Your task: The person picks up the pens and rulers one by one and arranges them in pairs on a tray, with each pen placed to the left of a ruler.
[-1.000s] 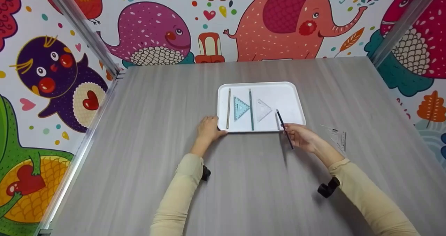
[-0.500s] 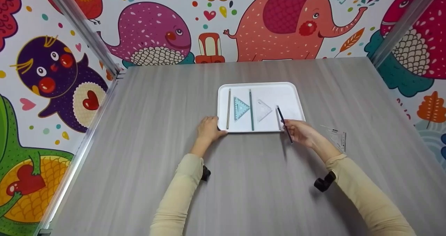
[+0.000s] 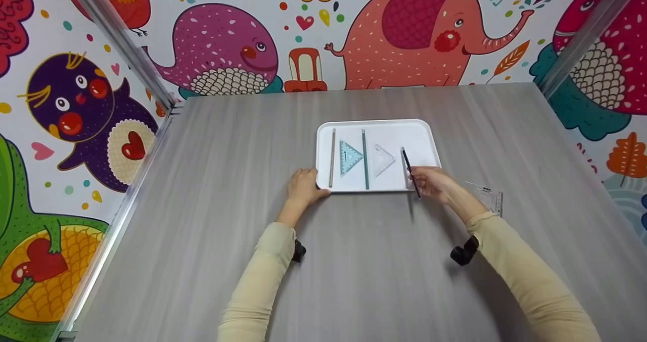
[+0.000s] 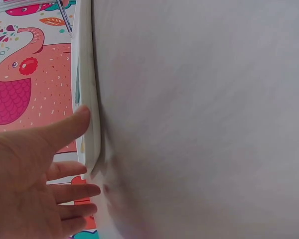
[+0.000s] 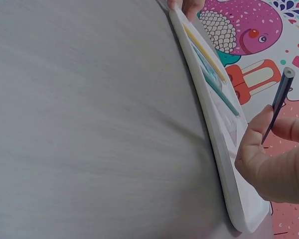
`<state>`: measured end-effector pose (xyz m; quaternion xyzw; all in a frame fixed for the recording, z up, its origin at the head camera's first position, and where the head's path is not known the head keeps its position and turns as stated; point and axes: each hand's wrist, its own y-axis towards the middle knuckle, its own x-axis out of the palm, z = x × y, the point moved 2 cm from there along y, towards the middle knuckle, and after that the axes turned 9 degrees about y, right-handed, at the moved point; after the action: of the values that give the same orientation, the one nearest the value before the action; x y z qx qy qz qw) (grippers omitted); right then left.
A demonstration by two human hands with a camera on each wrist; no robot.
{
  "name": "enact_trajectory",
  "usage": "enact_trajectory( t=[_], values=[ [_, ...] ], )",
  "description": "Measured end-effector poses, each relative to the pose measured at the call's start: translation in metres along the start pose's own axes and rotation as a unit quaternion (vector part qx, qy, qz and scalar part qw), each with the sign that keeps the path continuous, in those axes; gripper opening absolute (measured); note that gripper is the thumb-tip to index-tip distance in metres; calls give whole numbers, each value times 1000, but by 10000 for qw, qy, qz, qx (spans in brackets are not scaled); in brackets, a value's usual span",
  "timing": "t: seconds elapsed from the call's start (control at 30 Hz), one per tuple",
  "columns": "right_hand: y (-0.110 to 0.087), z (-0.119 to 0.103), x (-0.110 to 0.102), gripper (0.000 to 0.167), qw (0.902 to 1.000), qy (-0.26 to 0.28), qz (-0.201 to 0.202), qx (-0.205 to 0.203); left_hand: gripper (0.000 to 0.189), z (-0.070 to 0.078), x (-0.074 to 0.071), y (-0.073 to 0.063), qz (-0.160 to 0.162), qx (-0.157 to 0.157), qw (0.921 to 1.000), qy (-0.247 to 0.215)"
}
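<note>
A white tray (image 3: 417,135) lies on the table, with a yellow pencil (image 3: 332,157), a blue-tinted set square (image 3: 349,152), a green pencil (image 3: 365,160) and a clear set square (image 3: 383,161) set out from left to right. Over its front right part, my right hand (image 3: 435,183) pinches a dark pencil (image 5: 281,89) between thumb and fingers, tilted above the tray's surface. At the near left corner my left hand (image 3: 302,188) touches the tray, its thumb (image 4: 72,128) against the front wall and its fingers (image 4: 72,193) fairly straight.
A clear plastic square (image 3: 495,196) lies on the grey table (image 3: 242,155) right of the tray, partly covered by my right forearm. Walls with cartoon animals (image 3: 404,39) and metal posts (image 3: 121,44) stand around the table.
My right hand has moved forward and slightly left with the dark pencil, further over the tray. The left hand and the things on the tray have stayed put.
</note>
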<state>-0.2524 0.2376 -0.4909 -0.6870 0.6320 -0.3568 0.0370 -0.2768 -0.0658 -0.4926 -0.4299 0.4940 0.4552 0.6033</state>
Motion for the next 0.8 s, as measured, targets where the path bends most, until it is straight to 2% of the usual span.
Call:
enact_trajectory(
  t=[0.27, 0.4, 0.6, 0.8],
  values=[
    [14, -9, 5, 21, 9974, -579, 332, -252, 57, 0, 2, 0, -35, -14, 10000, 3],
    [19, -11, 11, 11, 9958, -743, 433, -312, 56, 0, 2, 0, -37, -1, 10000, -28],
    [26, -12, 12, 30, 9893, -1140, 824, -388, 58, -1, 1, 1, -36, 19, 10000, -18],
    [33, -14, 9, 28, 9830, -1364, 1116, -513, 58, 0, 0, 0, -37, 31, 10000, 1]
  ],
)
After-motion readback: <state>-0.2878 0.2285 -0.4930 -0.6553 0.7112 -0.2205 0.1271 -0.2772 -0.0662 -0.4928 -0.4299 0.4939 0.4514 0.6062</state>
